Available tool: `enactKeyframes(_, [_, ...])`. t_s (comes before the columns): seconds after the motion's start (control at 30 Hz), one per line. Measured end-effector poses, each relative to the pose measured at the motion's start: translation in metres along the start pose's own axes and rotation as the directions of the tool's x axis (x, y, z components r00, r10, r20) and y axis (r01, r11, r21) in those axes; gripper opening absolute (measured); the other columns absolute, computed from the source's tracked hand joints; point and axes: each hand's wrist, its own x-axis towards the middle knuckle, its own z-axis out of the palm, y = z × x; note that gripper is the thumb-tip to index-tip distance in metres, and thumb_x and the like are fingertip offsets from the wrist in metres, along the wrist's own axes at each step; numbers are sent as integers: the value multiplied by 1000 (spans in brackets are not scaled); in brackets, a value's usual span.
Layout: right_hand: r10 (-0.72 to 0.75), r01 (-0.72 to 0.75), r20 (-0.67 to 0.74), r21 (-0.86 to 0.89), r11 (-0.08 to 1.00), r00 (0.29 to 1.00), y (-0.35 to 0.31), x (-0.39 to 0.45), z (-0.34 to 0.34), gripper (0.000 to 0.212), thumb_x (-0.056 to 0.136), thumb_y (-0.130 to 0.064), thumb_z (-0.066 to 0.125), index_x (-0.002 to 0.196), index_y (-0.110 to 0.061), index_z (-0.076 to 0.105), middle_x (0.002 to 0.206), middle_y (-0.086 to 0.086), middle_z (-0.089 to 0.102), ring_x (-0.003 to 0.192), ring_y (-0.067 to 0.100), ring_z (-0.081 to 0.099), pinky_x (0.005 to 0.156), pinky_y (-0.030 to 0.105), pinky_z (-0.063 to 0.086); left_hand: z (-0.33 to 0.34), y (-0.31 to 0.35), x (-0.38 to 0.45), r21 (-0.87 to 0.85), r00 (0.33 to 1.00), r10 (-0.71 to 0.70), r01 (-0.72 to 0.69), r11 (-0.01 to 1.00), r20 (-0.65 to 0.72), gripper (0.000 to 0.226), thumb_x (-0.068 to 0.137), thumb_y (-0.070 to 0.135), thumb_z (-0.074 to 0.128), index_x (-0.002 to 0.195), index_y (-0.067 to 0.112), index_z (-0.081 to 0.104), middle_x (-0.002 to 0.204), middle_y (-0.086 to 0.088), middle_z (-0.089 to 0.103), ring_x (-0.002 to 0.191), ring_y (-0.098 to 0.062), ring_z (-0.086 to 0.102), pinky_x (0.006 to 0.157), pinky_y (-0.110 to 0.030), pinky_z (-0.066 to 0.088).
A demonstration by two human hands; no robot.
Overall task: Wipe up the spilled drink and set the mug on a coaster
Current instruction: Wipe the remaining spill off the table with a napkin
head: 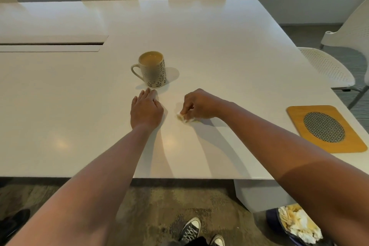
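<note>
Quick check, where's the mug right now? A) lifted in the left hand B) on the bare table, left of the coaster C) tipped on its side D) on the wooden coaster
B: the mug stands upright on the bare table, untouched by either hand, while the coaster lies apart near the table's right edge with nothing on it.

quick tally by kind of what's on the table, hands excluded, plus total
Mug: 1, holding a light brown drink
Coaster: 1, wooden with a mesh centre, by the table's right edge
Tissue wad: 1, pinched in the right hand
Total: 3
</note>
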Motion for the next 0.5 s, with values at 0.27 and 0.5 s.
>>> enactKeyframes(0.27, [111,-121,-101,-100,988,989,17,-15,-18,14,77,-11,77,91,-11,76,95,4,70,78,10,55,69,20,43,1,-1,-2,22,999,3,-4,1000,35,52,99,18,30,149,18,42,162,-4,30,152,-21,20,125,-38,10])
enactKeyframes(0.5, [263,-227,34,-408,884,964,5,-32,-39,24,84,-20,68,103,-6,69,108,7,66,89,20,58,71,28,47,1,-1,-4,63,996,12,-18,998,89,55,102,19,26,156,16,30,165,-5,21,154,-21,13,125,-36,6])
